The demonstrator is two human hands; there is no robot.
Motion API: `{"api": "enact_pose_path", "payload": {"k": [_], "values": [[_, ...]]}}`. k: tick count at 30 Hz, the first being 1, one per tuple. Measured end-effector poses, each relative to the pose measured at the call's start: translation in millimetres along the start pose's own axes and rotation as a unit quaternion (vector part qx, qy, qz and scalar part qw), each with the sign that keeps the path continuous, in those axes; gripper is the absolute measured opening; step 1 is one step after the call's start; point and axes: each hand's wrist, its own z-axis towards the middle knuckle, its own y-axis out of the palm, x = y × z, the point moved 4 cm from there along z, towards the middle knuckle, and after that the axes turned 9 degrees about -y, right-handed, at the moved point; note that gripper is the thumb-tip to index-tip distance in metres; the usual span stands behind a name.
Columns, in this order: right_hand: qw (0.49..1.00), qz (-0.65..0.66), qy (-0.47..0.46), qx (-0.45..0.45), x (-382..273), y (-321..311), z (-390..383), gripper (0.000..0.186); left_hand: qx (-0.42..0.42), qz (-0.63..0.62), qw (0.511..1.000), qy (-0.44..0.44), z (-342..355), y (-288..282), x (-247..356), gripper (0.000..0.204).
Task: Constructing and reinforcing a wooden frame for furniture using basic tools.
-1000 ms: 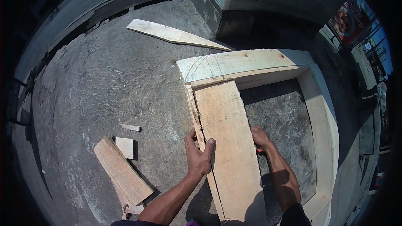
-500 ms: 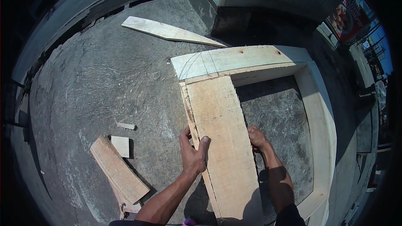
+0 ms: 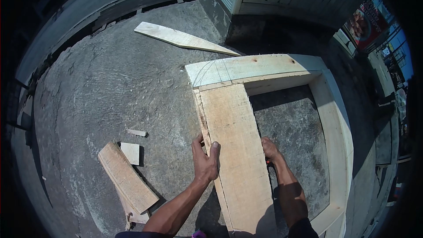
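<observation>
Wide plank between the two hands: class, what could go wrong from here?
The left hand has its thumb by the seam between the wide plank and the narrow side board; a shift might pinch it. The right hand is beside the plank's ragged right edge, so splinters seem possible.

The left hand [image 3: 206, 164] grips the near-left edge of a wide wooden board [image 3: 235, 136], with the thumb on top. The right hand [image 3: 271, 150] is at the opposite edge; a small orange-red part [image 3: 268, 162] shows just below it, mostly hidden. The board lies along the left side of a pale wooden frame [image 3: 335, 136]. On the rough concrete ground [image 3: 101, 88] there are a tapered plank [image 3: 176, 37], a square block [image 3: 130, 153] and a thick offcut [image 3: 128, 178].
</observation>
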Motion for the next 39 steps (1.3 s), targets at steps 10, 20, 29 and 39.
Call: {"api": "enact_pose_path", "payload": {"k": [10, 20, 29, 39], "values": [[0.997, -0.031, -0.037, -0.060, -25, -12, -9, 0.032, -0.009, 0.014, 1.000, 0.024, -4, 4, -2, 0.061], [0.948, 0.148, 0.102, 0.262, -114, -15, -114, 0.033, 0.026, 0.023, 0.999, 0.026, -4, -5, 6, 0.060], [0.913, -0.043, 0.089, 0.395, -122, 10, -324, 0.016, 0.055, 0.015, 0.998, 0.036, -1, -24, 5, 0.058], [0.682, -0.246, 0.283, 0.627, -198, 1, -634, 0.024, -0.036, 0.000, 0.998, 0.060, 11, 5, -6, 0.073]]}}
